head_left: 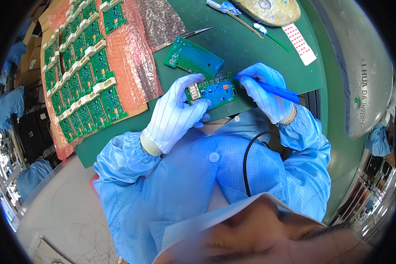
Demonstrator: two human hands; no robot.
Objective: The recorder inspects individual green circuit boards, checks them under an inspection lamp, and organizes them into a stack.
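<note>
Gloved in striped white, my left hand (174,112) is closed on the left end of a green circuit board (215,93), near its white connector. The board is held above the front of the green table. My right hand (266,90), in a matching glove, grips a blue pen (279,91). The pen's tip end points left, at the board's upper right corner; I cannot tell whether it touches. Just beyond the held board lies a second circuit board (193,57), flat on the table.
At the left, rows of circuit boards (81,72) with white connectors lie on pink bubble wrap (127,53). Tweezers (191,33), swab sticks (246,25), a stone-like dish (270,11) and a red-marked label strip (300,44) lie farther back. A large grey machine (361,66) stands right.
</note>
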